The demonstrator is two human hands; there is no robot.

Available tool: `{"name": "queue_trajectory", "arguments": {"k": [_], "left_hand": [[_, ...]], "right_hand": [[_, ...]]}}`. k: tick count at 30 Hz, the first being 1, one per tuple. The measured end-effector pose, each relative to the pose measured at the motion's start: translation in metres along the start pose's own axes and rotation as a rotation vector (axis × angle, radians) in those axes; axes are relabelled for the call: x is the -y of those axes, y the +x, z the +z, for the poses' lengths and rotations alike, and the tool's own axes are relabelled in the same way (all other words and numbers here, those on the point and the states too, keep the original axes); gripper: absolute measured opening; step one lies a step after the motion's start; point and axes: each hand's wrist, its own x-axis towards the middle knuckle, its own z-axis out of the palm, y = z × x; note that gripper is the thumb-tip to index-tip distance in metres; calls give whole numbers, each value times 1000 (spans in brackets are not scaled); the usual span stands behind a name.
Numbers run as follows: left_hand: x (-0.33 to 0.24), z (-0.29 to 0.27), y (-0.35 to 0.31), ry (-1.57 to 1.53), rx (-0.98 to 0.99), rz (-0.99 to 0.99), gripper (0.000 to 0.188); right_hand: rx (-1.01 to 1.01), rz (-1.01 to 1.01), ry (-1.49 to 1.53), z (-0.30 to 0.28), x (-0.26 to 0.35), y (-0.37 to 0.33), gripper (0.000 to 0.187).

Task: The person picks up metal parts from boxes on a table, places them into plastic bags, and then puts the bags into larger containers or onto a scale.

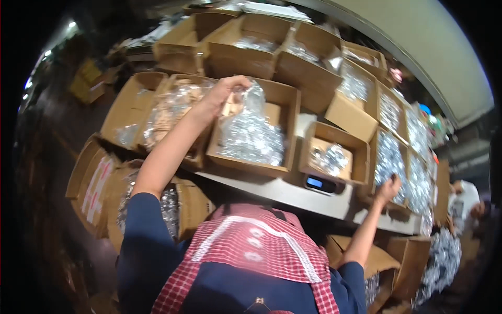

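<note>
My left hand (226, 94) is raised over a cardboard box (246, 166) full of shiny clear plastic packets (251, 140). Its closed fingers pinch the top of a clear plastic bag (254, 100), which hangs over the packets. On the right, my right hand (389, 189) reaches into the near end of a long box of silvery packets (388, 154). Its fingers look curled together; what they hold, if anything, is too small to tell. Between my hands a small box (362, 163), with a few shiny packets in it, sits on a digital scale (321, 184) with a lit display.
More open boxes line the back, including one box (238, 64). Left of the middle box stands a box of tan pieces in clear wrap (175, 107). A white table edge (282, 192) runs before me. Lower boxes flank me, and another person (463, 201) is at far right.
</note>
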Motion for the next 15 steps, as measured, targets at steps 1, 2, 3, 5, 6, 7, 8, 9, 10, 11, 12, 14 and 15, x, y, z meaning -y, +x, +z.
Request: {"name": "queue_trajectory", "arguments": {"k": [1, 2, 3, 5, 6, 7, 8, 9, 10, 11, 12, 14, 15], "left_hand": [[11, 38, 11, 25, 53, -71, 11], [34, 78, 33, 20, -18, 59, 11], [53, 105, 49, -50, 122, 14, 12], [83, 136, 74, 103, 220, 88, 12], [97, 150, 77, 209, 215, 171, 15], [102, 155, 79, 409, 308, 66, 22], [113, 148, 85, 639, 435, 109, 34], [130, 131, 91, 878, 496, 364, 41], [119, 135, 81, 1055, 530, 355, 42], [114, 123, 76, 1000, 451, 495, 40], [107, 109, 71, 946, 375, 633, 39], [69, 70, 54, 774, 110, 457, 29], [45, 40, 44, 811, -53, 553, 27]], "right_hand": [[-1, 18, 13, -2, 8, 1, 27], [-3, 34, 36, -6, 15, 2, 27], [-12, 34, 8, -14, 13, 2, 27], [-15, 85, 121, -7, 27, 4, 28], [2, 54, 91, -6, 31, 4, 28], [17, 26, 71, -8, 30, 3, 27], [38, -5, 67, -5, 32, 1, 27], [56, -23, 95, -1, 33, -2, 28], [61, -27, 95, -11, 20, -5, 29], [64, -32, 77, -14, 9, -7, 29], [67, -36, 57, -14, 2, -9, 30], [60, 12, 100, -18, -3, -12, 30], [49, 4, 110, -17, -4, -12, 30]]}}
